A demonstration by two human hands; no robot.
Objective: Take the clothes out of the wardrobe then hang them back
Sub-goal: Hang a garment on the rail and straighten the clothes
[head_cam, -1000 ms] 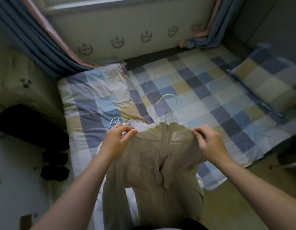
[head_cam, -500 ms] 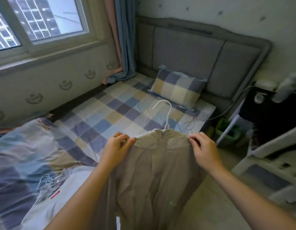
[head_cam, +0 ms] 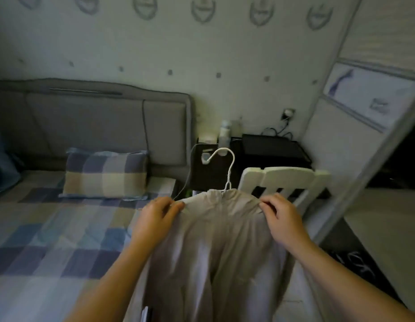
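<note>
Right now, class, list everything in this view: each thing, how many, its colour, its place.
garment: one, beige, centre, hanging on the hanger
hanger: one, white, hook showing above the garment's neck
bed: one, blue and beige checks, left
pillow: one, same checks, on the bed by the headboard
headboard: one, grey, behind the pillow
chair: one, white, behind the garment
stand: one, black, by the wall beyond the chair
door: one, pale, far right
left hand: one, pinches the garment's top, left side
right hand: one, pinches its top, right side
</note>
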